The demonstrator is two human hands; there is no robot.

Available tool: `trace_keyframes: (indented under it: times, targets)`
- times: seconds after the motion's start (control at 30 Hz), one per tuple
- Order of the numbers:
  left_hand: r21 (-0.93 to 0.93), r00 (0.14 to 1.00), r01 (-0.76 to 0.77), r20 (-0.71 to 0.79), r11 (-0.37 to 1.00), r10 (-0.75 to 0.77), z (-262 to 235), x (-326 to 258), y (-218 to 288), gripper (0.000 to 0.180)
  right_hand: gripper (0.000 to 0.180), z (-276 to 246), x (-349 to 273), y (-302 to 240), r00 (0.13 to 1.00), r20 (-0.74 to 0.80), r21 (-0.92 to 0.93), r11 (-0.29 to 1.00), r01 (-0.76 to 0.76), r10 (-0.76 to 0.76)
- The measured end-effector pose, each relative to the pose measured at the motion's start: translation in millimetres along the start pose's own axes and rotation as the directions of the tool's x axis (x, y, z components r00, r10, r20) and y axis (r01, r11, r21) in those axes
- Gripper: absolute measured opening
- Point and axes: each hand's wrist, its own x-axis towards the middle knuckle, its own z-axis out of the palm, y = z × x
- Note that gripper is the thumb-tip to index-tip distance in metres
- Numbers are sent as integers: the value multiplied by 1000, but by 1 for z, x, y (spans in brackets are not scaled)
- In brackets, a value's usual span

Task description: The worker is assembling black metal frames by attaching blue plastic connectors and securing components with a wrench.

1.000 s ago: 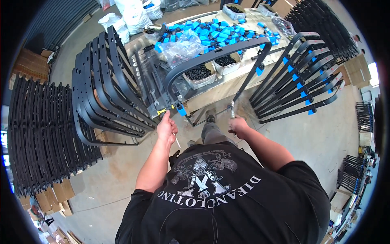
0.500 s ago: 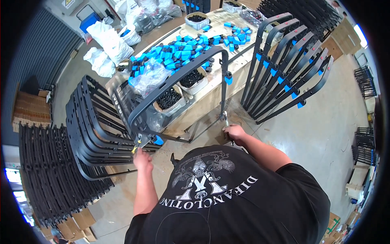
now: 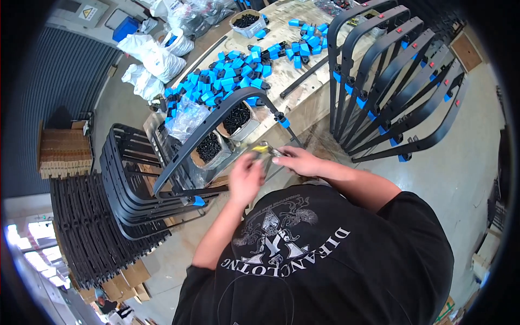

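Observation:
My two hands are close together over the near side of a black curved metal frame (image 3: 214, 120), which leans against the worktable. My left hand (image 3: 245, 176), smeared by motion, is closed around a yellow-handled tool (image 3: 261, 147) whose exact kind I cannot make out. My right hand (image 3: 301, 161) grips a silver wrench-like tool (image 3: 277, 153), its tip near the yellow one; whether they touch is unclear. Blue-and-black brackets sit on the frame's legs, one blue bracket (image 3: 283, 121) to the right and another blue bracket (image 3: 199, 201) at the lower left.
On the wooden table (image 3: 306, 100) lie a heap of blue-and-black brackets (image 3: 227, 73), a plastic bag (image 3: 187, 120) and boxes of small black parts (image 3: 236, 118). Finished-looking curved frames (image 3: 387, 76) stand at the right; more frames (image 3: 122, 179) and stacked black bars (image 3: 97, 233) are at the left.
Both hands have left the frame's lower legs and come together in front of me, still with their tools. The view has shifted, and the frame appears lower and tilted differently.

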Motion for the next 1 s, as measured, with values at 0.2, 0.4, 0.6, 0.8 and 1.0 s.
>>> trace_keyframes:
  times: [0.2, 0.4, 0.6, 0.8, 1.0]
  targets:
    - [332, 975, -86, 220, 939, 12, 49, 46, -5, 36, 29, -20, 37, -16, 992, -88, 560, 828, -22, 86]
    - [253, 997, -61, -35, 966, 73, 62, 71, -1, 35, 32, -38, 33, -11, 955, -33, 225, 929, 294, -295]
    - [193, 988, -76, -116, 978, 100, 56, 95, -43, 22, 37, -61, 18, -54, 974, 102, -411, 883, 227, -203]
    - [-86, 976, 26, -212, 996, -43, 59, 101, -36, 18, 43, -90, 19, -45, 922, -362, -525, 847, -79, -138]
    - [-54, 951, 283, -113, 958, -288, 71, 109, -27, 48, 58, -122, 32, -57, 930, -320, -596, 802, -48, -183]
